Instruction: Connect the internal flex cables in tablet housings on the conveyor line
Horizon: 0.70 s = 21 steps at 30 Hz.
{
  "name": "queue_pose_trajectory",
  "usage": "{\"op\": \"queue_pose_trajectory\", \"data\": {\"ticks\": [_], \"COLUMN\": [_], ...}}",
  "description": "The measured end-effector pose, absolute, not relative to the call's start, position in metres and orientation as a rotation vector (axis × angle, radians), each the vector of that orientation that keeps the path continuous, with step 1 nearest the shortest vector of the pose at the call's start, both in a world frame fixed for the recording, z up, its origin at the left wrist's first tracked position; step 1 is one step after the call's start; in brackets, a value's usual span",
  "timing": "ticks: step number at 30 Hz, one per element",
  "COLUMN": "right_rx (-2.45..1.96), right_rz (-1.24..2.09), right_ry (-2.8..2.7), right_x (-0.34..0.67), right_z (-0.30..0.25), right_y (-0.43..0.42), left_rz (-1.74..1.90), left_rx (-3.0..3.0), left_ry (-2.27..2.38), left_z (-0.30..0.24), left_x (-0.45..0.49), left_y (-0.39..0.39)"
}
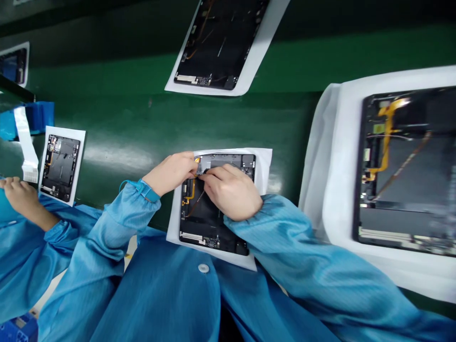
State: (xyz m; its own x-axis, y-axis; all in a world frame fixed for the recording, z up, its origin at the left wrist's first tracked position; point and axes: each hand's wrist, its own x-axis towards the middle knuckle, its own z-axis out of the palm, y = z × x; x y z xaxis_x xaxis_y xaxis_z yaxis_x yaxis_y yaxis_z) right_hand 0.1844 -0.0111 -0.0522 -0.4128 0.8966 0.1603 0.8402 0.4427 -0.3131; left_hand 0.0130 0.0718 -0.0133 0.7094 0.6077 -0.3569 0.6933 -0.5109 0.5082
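An open tablet housing with its inner parts showing lies on a white sheet in front of me. Orange flex cable runs down its left side, and a pale strip sits near its lower edge. At the housing's upper left corner, my left hand has its fingertips pinched together. My right hand reaches across the housing, fingers closed at the same corner and almost meeting the left ones. A small silvery piece shows between the hands. What either hand grips is hidden by the fingers.
Another tablet housing lies on white sheeting farther back, and a large-looking one is close on the right. To the left, a co-worker's hand is near a further housing, a white strip and a blue bin. The bench is green.
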Motion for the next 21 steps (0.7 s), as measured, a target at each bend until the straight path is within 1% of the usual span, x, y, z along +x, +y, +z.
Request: {"op": "queue_pose_trajectory", "data": {"ticks": [6, 11, 15, 18, 19, 21], "right_rx": [-1.437, -1.412, -1.408, -1.45, -1.463, -1.464], "right_rz": [0.292, 0.222, 0.271, 0.33, 0.344, 0.383], "right_ry": [-2.431, -2.491, -2.49, -2.438, -2.417, -2.361], "right_x": [0.187, 0.191, 0.19, 0.188, 0.187, 0.188], "right_z": [-0.05, -0.048, -0.047, -0.046, -0.045, -0.041], "right_y": [-0.009, -0.009, -0.013, -0.017, -0.018, -0.021], "left_rz": [-0.162, -0.155, 0.001, 0.152, 0.128, -0.088], "left_rx": [2.247, 2.286, 2.205, 2.128, 2.107, 2.098], "left_ry": [1.003, 1.066, 1.098, 1.377, 1.522, 1.757], "left_z": [-0.012, -0.012, -0.013, -0.009, -0.007, -0.002], "left_x": [0.015, 0.019, 0.009, -0.006, -0.01, -0.015], "left_y": [0.069, 0.062, 0.056, 0.039, 0.03, 0.007]}}
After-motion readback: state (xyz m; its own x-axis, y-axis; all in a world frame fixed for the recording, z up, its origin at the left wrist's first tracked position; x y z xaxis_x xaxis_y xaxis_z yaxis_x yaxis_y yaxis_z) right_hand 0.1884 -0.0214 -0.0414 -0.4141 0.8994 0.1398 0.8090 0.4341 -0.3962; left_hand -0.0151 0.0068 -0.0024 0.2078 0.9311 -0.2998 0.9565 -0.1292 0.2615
